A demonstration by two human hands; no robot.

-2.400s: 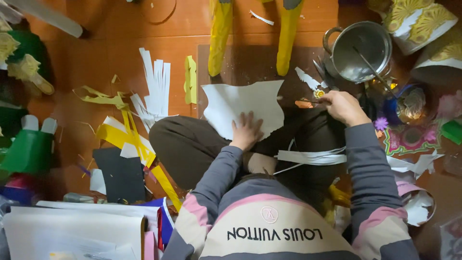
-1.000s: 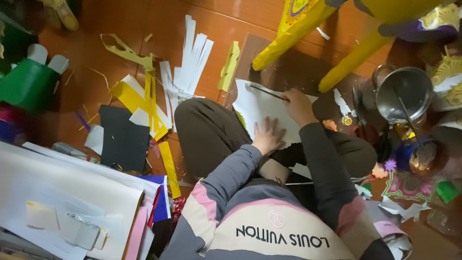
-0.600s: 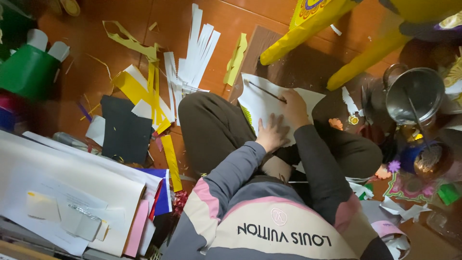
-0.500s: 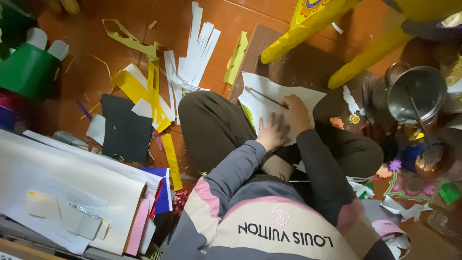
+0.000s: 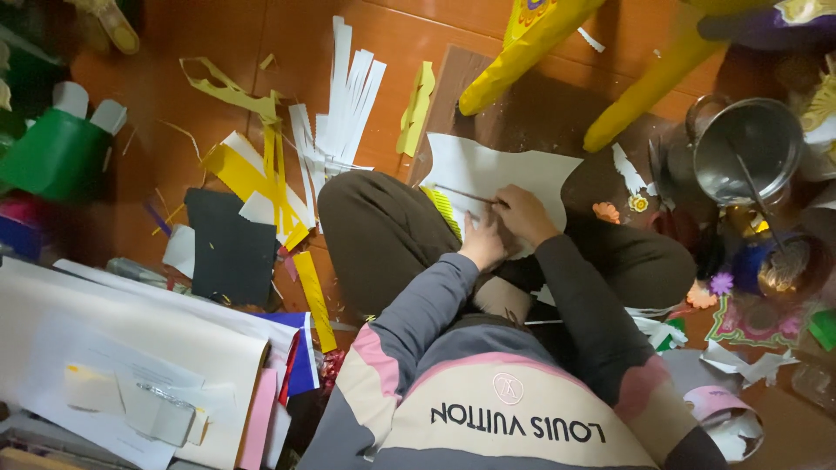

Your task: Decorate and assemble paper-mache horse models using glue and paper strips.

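Since a couple of seconds ago my right hand (image 5: pixel 523 214) has come in from the metal pot (image 5: pixel 747 150) and now pinches a thin stick (image 5: pixel 466 195) over the white sheet (image 5: pixel 496 173) on my lap, while my left hand (image 5: pixel 483 245) presses it flat, fingers together, steadying it.

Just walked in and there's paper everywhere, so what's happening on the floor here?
A person sits cross-legged on the orange floor, working on a white paper sheet lying on a brown board. The right hand holds a thin pencil-like stick against the sheet, while the left hand presses the sheet near its edge. White paper strips, yellow scraps and a metal pot lie around.
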